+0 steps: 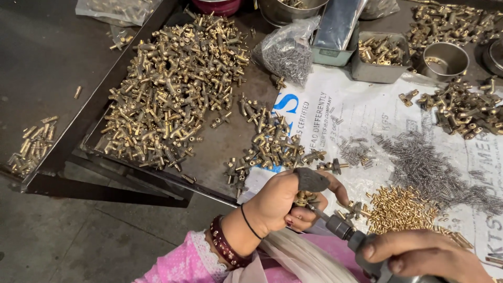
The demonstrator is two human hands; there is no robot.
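Your left hand [285,202] is curled up tight around a small brass fitting [302,198]. You pinch it between your thumb and your fingers, and a dark grey cap [311,180] sits on your thumb. The fitting is just above the table edge, at the bottom middle of the view.

Your right hand [424,258] is wrapped around the grey handle of a power screwdriver [352,239]. Your fingers are closed on it. Its thin metal tip [317,211] points up and to the left and touches the brass fitting in your left hand.

Just to the right of your hands lies a heap of tiny gold screws [401,210]. Above that heap is a spread of small grey springs [427,170]. Both lie on a white printed sack [367,118] that covers the table.

Just above your left hand is a small pile of brass fittings [270,144]. A much bigger pile of brass fittings [173,86] sits to the upper left, on a dark metal tray [225,144]. A few more brass bits [32,145] lie far to the left, well apart from your hands.

At the top there is a clear bag of little grey parts [288,52], a square metal tin [378,56] with brass bits in it, and a round steel cup [445,60]. More brass fittings [463,107] are heaped on the right.

You wear a dark red bangle [225,245], a thin black band [249,222] on your left wrist, and a pink sleeve [183,264].
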